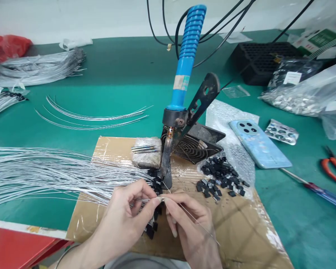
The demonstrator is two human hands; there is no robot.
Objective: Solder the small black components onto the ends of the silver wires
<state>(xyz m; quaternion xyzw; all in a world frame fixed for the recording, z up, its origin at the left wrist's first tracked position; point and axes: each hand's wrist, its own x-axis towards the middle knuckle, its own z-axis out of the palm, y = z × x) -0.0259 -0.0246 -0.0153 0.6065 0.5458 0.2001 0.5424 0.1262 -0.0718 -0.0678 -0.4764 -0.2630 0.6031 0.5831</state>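
Note:
My left hand (134,209) is closed, thumb and forefinger pinching the end of a thin grey-white cable. The fingertips of my right hand (190,220) meet them, also in a pinch. A tiny silvery piece shows between the two, too small to make out. A thin solder wire (193,216) runs slantwise through my right fingers. Just above my hands, a blue-handled soldering iron (180,86) stands clamped in a black holder (175,117), tip pointing down. Several cables with black connectors (149,229) lie beneath and beside my left hand.
Cardboard (229,231) covers the worktop. Loose black connectors (224,175) are piled right, near a phone (259,144), a screwdriver (324,194) and orange-handled pliers (333,170). A small fan (193,145) sits behind the iron. Bundled cables (44,175) spread left.

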